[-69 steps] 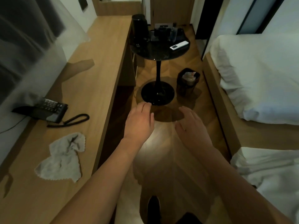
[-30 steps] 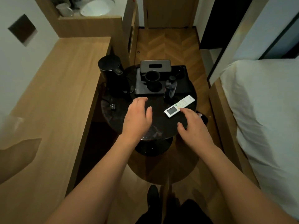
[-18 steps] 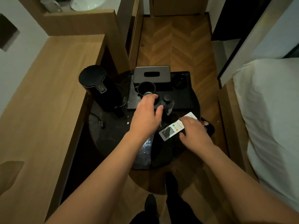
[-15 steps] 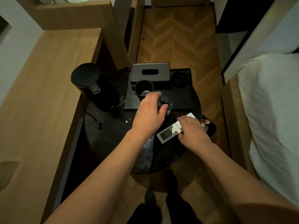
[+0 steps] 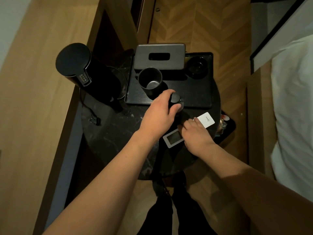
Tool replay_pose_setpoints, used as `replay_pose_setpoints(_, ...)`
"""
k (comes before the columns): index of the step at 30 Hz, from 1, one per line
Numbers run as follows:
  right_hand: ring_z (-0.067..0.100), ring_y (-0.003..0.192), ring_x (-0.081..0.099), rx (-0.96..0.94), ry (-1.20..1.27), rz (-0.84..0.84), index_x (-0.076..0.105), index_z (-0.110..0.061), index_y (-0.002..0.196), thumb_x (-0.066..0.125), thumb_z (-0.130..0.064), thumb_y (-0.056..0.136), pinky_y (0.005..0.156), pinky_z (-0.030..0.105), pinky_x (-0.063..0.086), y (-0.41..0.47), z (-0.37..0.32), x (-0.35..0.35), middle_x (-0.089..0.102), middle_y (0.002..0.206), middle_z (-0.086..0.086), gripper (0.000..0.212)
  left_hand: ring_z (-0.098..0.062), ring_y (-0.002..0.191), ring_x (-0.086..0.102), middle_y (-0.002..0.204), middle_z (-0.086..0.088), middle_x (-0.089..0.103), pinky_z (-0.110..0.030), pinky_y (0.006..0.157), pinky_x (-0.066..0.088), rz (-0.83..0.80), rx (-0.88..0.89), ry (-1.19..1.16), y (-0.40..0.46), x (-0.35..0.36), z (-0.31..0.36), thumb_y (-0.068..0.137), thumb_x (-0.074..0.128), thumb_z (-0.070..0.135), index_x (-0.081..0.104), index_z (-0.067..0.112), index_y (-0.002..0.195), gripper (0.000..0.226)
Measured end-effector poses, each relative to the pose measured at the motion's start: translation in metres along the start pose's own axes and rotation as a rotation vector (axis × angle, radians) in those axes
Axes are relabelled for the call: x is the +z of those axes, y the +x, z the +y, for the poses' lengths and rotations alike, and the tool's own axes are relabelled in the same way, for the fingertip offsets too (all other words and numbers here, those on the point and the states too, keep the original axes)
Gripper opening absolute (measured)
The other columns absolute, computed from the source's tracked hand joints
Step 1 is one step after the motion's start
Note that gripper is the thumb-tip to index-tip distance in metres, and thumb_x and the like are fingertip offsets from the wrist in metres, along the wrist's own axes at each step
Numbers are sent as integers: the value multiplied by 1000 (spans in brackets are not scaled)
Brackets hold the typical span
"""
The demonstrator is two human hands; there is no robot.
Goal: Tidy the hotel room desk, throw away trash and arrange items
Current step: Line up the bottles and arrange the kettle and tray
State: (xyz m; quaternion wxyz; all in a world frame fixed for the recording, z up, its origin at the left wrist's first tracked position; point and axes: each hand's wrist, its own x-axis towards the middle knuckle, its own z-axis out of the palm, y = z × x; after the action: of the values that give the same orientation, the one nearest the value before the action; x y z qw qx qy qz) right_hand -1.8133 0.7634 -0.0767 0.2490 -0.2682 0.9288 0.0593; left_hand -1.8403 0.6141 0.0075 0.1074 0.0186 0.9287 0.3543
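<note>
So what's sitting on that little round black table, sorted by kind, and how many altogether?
Electric kettle: 1
Tray: 1
Tissue box: 1
Mug: 1
Small dark dish: 1
Bottle, in the left hand: 1
Remote control, under the right hand: 1
Total: 7

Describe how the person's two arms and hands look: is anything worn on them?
Both forearms are bare up to the picture's edge, with no sleeves in view. The left hand and the right hand carry no gloves, and no watch, bracelet or ring can be seen on them.
</note>
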Motion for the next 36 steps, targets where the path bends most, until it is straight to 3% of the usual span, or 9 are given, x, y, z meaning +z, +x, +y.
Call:
replay_pose_setpoints(6,27,121,48,-52,14,38,48,-16,132,64,-31,88,112,40,32,2,-5,-10,50,128,8,49,-16,100,66,112,2,67,-34,82,54,153,-60,-27,-22,-17,-5,102,56,31,46,19,138,39)
replay_pose_setpoints(11,26,117,49,141,347,16,45,-16,131,70,-41,83,86,37,47,-12,-27,-29,48,127,7,60,-11,109,61,122,7,61,-28,89,50,305,-102,-32,-70,-59,-15,102,56,33,45,23,141,42)
replay_pose_setpoints(14,28,116,50,264,509,67,46,-14,128,69,-48,82,86,39,47,-16,-48,-43,49,127,9,61,-11,112,59,126,7,59,-30,93,50,371,-164,-34,-96,-82,-27,102,56,34,44,24,143,44)
replay_pose_setpoints(18,30,110,54,280,674,183,49,-11,122,68,-50,78,87,43,51,-16,-97,-70,51,121,10,62,-14,120,56,132,4,58,-34,98,48,498,-248,-60,-138,-111,-51,102,55,35,44,24,143,43)
replay_pose_setpoints(23,26,108,55,168,746,257,51,-14,120,68,-49,79,84,40,51,-14,-175,-109,52,119,6,57,-10,114,57,126,7,59,-29,95,48,640,-319,-102,-204,-147,-88,102,55,36,48,22,138,39)
replay_pose_setpoints(27,20,104,55,18,761,295,50,-19,119,68,-49,80,78,35,52,-18,-246,-129,51,114,1,53,-1,104,52,117,13,55,-8,84,40,728,-399,-105,-260,-172,-118,102,56,33,51,22,130,30)
replay_pose_setpoints(31,14,103,52,-155,760,301,48,-19,124,70,-47,82,80,32,54,-26,-315,-142,48,115,-2,55,-12,103,58,116,5,60,-31,88,52,852,-474,-116,-315,-187,-147,102,57,30,53,19,127,28)
replay_pose_setpoints(36,10,99,51,-352,733,260,49,-20,123,72,-44,81,77,29,51,-36,-387,-152,46,112,-6,54,-8,105,54,115,9,55,-27,89,50,992,-637,-136,-379,-194,-163,103,56,31,51,20,129,29)
